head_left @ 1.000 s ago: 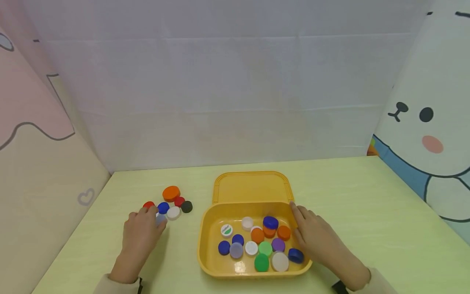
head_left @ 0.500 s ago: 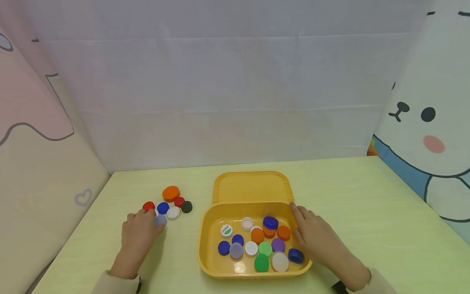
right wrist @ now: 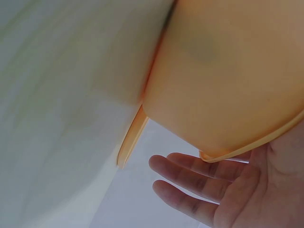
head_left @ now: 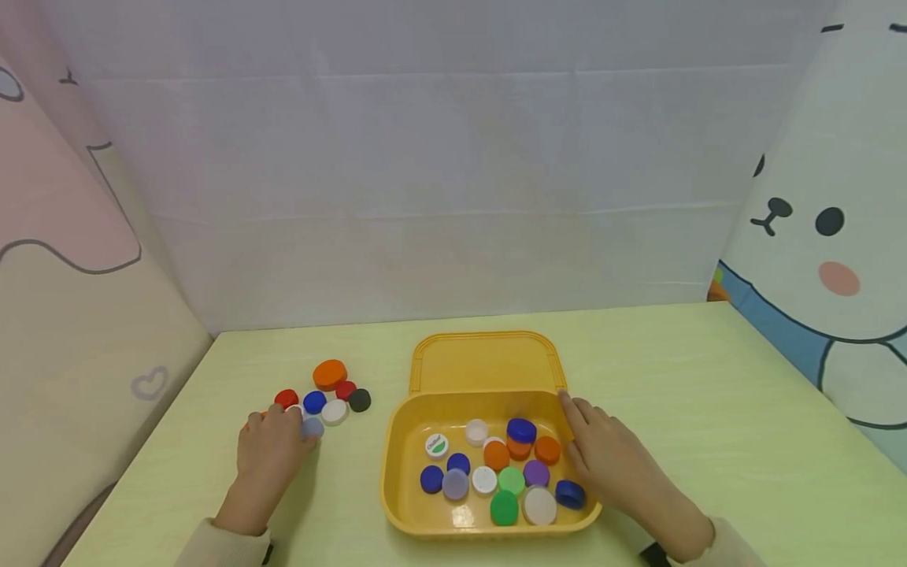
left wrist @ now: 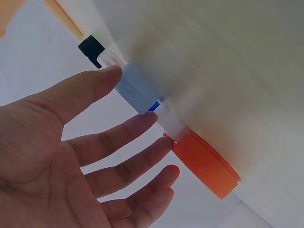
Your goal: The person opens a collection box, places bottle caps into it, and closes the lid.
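My left hand [head_left: 269,450] is low over a loose group of bottle caps on the left of the table. It pinches a pale blue bottle cap [left wrist: 137,89] between thumb and index finger; the other fingers are spread apart. Beside it lie an orange cap [left wrist: 204,164], a white cap [head_left: 335,411], a blue cap [head_left: 315,402] and a black cap [head_left: 360,400]. My right hand [head_left: 609,457] rests on the right rim of a yellow box [head_left: 418,529], its visible fingers nearly straight. Its thumb is hidden in the right wrist view.
Inside the box are several caps, among them a green cap [head_left: 505,508] and a purple cap [head_left: 536,473]. Its yellow lid [head_left: 489,362] lies open behind. A larger orange cap [head_left: 330,375] sits at the back of the left group. A white cloth [head_left: 453,197] hangs behind the table.
My left hand has drawn back slightly, showing more of the red cap and an orange cap behind its fingers. The pale blue cap has shifted very little. My right hand and the box stay put.
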`<state>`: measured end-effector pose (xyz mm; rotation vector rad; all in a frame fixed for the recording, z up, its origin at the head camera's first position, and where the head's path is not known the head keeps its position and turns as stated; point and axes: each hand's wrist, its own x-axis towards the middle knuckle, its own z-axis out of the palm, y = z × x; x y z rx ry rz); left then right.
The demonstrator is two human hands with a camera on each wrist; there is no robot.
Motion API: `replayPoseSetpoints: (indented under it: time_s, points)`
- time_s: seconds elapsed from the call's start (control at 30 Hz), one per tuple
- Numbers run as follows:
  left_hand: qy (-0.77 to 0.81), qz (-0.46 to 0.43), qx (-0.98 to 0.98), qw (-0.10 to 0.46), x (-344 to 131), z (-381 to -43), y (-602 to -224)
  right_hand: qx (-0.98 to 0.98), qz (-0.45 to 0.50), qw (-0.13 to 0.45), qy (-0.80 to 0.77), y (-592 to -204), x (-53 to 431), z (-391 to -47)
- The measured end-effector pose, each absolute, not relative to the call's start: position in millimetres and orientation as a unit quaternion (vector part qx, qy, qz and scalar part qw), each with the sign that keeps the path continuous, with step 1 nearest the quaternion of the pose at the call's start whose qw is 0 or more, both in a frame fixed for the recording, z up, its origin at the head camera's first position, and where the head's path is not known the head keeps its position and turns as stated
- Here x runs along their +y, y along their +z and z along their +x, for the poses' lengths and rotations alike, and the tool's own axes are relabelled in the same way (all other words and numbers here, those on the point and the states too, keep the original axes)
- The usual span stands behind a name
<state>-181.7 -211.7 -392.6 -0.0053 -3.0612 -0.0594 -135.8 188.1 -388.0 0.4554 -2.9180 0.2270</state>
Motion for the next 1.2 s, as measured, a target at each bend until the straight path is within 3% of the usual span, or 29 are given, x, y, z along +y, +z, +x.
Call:
replayPoseSetpoints:
  time_s: [0.47,1.2]
  points:
    - [-0.018,-0.003,-0.999,0.038,-211,-182,-392,-0.981,0.156,0.095,0.073,-389,188,-136]
    - [-0.061,-0.038,-0.991,0.115,-187,-164,-362,-0.981,0.156,0.089,0.071,-388,188,-136]
